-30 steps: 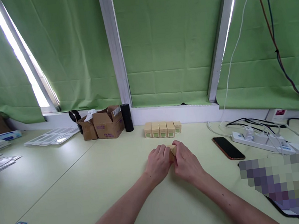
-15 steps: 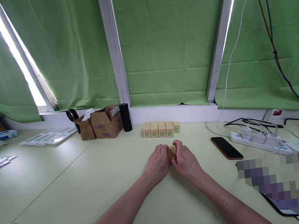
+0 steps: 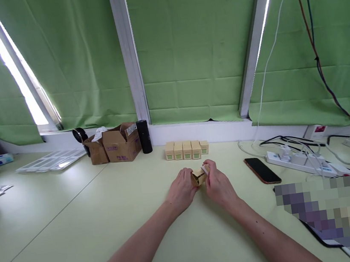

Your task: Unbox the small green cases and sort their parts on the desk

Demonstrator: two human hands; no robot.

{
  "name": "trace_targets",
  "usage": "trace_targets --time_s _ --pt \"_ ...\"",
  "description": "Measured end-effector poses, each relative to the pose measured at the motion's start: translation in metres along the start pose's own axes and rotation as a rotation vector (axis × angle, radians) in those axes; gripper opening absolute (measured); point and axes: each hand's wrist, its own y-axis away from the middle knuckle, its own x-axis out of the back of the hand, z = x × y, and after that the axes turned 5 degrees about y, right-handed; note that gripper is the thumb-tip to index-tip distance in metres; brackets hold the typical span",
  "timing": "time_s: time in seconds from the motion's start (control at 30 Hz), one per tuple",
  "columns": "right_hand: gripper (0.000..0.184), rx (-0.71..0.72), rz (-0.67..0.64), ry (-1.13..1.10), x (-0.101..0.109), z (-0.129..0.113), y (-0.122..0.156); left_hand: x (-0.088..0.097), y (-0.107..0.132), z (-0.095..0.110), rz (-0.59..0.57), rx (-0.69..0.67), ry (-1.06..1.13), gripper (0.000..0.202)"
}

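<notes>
A small tan cardboard box [image 3: 198,180] is held between both hands over the table, with its opened end and dark inside showing toward me. My left hand [image 3: 181,190] grips the box's left side, fingers closed around it. On the other side, my right hand [image 3: 220,185] pinches the right edge near a raised flap; a pale bit shows by its fingertips, too small to make out. Just beyond the hands stand several similar small boxes [image 3: 187,150] in a tight row, each with a green label.
Open brown cartons [image 3: 122,145] and a black cylinder [image 3: 144,137] stand at the back left, near clear plastic trays [image 3: 50,161]. To the right lie a phone [image 3: 262,170], a white power strip [image 3: 298,164] with tangled cables, and a partly blurred device [image 3: 328,242].
The small box has been opened at its end, so its inside now shows. My hands have moved slightly apart around it. The view has shifted a little to the right.
</notes>
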Motion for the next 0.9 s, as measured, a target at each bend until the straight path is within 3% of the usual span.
trace_targets --time_s 0.13,0.3,0.53,0.7,0.9 --pt "0.038 0.015 0.078 -0.057 0.001 0.004 0.001 -0.002 0.002 -0.002 0.004 0.001 0.013 0.037" --pt "0.032 0.116 0.318 -0.067 -0.002 0.017 -0.002 -0.003 0.002 -0.004 0.015 0.023 0.078 0.053" --pt "0.037 0.203 0.468 -0.015 -0.005 0.042 -0.009 -0.001 0.001 -0.005 -0.020 -0.012 0.071 0.042" --pt "0.051 0.394 0.424 -0.005 -0.001 0.042 -0.010 0.003 0.000 -0.001 -0.024 -0.013 0.069 0.049" --pt "0.047 0.639 0.311 -0.076 0.011 -0.001 -0.002 0.005 -0.002 0.004 -0.005 -0.091 0.125 0.068"
